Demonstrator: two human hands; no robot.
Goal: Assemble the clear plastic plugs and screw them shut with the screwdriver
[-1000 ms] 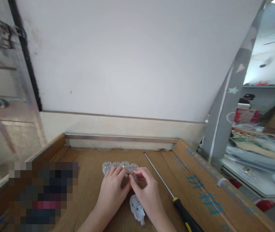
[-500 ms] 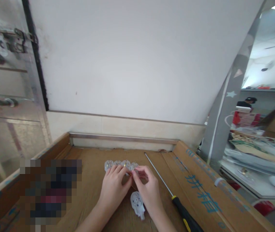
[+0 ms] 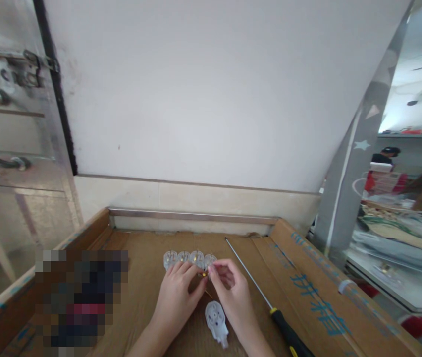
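Note:
Over the cardboard, my left hand (image 3: 177, 292) and my right hand (image 3: 233, 290) meet fingertip to fingertip, both closed in a pinch. A small brass-coloured piece (image 3: 204, 274) shows between them; its exact kind is too small to make out. Just behind the fingers lies a clear plastic power-strip shell (image 3: 184, 256) with several round sections in a row and metal bits inside; my hands cover its front edge. Below my hands, a whitish plastic end piece with holes (image 3: 215, 320) rests beside my right wrist. A thin yellowish strip (image 3: 208, 295) shows under the fingers.
A screwdriver (image 3: 289, 334) with a black and yellow handle lies to the right, its shaft pointing away. Cardboard walls (image 3: 307, 292) border the work surface. A pixelated dark patch covers the left side. A person (image 3: 384, 156) is far off at right, behind a cluttered table.
The view has shifted slightly, so everything sits a little lower and further right. The brass-coloured piece between my fingertips shows more plainly. My hands stay together in front of the clear shell.

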